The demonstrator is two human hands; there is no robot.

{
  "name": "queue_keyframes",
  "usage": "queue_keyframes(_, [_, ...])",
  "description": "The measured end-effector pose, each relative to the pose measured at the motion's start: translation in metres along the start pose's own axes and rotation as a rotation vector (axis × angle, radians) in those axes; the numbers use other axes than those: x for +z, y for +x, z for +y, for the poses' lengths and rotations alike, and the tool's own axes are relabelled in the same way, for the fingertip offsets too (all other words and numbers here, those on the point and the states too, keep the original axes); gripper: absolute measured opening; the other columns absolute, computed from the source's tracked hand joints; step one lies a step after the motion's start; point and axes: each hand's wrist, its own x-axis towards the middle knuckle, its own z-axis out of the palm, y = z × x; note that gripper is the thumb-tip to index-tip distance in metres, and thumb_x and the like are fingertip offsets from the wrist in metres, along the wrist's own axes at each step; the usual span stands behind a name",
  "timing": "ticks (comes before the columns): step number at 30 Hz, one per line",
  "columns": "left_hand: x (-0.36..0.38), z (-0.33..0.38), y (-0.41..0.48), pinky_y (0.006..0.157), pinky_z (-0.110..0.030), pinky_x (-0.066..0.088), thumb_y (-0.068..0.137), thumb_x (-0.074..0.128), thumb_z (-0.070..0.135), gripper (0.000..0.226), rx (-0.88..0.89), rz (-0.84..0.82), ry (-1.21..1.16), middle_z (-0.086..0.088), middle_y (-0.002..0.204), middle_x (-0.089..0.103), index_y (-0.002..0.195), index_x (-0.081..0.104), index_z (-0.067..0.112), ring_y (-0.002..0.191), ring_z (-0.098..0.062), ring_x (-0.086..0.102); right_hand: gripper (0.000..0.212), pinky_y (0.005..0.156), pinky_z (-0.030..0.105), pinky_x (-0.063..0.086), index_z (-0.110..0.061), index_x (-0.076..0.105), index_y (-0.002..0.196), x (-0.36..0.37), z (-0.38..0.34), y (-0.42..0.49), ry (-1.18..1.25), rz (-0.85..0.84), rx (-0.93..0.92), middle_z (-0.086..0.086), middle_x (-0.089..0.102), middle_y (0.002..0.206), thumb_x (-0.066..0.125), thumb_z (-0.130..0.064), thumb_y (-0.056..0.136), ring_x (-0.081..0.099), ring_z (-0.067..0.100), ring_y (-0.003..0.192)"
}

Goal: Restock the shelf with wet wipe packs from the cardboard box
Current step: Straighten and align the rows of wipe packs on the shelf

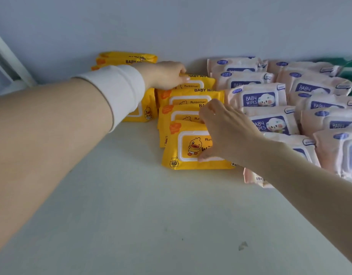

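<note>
Several yellow wet wipe packs lean one behind another in a row on the white shelf (131,205). The front yellow pack (183,149), with a duck on its lid, stands nearest me. My right hand (226,132) grips this front pack, fingers curled over its top edge and thumb pressed on its face. My left hand (167,75), in a white sleeve, reaches further back, fingers curled on the top of a rear yellow pack (199,81). More yellow packs (127,58) stand at the back left. The cardboard box is out of view.
Rows of pink baby wipe packs (268,120) fill the shelf right of the yellow row, touching it. Green packs (349,72) sit at the far right back. A white wall backs the shelf, and a white upright (10,58) stands at left.
</note>
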Motion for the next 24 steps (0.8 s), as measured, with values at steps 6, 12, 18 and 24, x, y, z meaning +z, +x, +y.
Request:
queue_keyframes(6, [-0.015, -0.009, 0.028, 0.096, -0.032, 0.037, 0.099, 0.03, 0.039, 0.042, 0.007, -0.078, -0.055, -0.007, 0.123, 0.06, 0.119, 0.059, 0.017, 0.115, -0.027, 0.053, 0.12, 0.113, 0.045, 0.022, -0.016, 0.008, 0.147, 0.0, 0.005, 0.025, -0.026, -0.055, -0.063, 0.008, 0.002, 0.158, 0.076, -0.058, 0.058, 0.008, 0.028, 0.145])
queue_keyframes(12, [-0.017, -0.015, 0.065, 0.111, -0.045, 0.03, 0.094, 0.02, 0.056, 0.065, -0.019, -0.15, 0.027, -0.01, 0.143, 0.044, 0.136, 0.043, 0.012, 0.129, -0.029, 0.042, 0.124, 0.109, 0.038, 0.026, -0.015, 0.007, 0.148, 0.006, 0.005, 0.037, -0.096, -0.078, -0.086, 0.002, 0.027, 0.149, 0.073, -0.064, 0.056, 0.029, 0.023, 0.135])
queue_keyframes(18, [-0.011, -0.013, 0.079, 0.107, -0.048, 0.036, 0.088, 0.012, 0.068, 0.08, -0.089, -0.218, 0.083, -0.012, 0.14, 0.046, 0.134, 0.046, 0.012, 0.119, -0.032, 0.05, 0.12, 0.109, 0.038, 0.024, -0.02, 0.007, 0.147, 0.008, 0.004, 0.036, -0.069, -0.07, -0.079, -0.003, 0.022, 0.15, 0.074, -0.062, 0.057, 0.024, 0.021, 0.137])
queue_keyframes(24, [-0.01, -0.015, 0.084, 0.1, -0.041, 0.039, 0.094, 0.019, 0.058, 0.07, -0.01, -0.17, 0.125, -0.018, 0.131, 0.052, 0.128, 0.049, 0.004, 0.115, -0.034, 0.052, 0.118, 0.111, 0.038, 0.023, -0.021, 0.006, 0.146, 0.009, 0.003, 0.034, -0.063, -0.054, -0.079, -0.003, 0.021, 0.15, 0.073, -0.062, 0.058, 0.023, 0.02, 0.137])
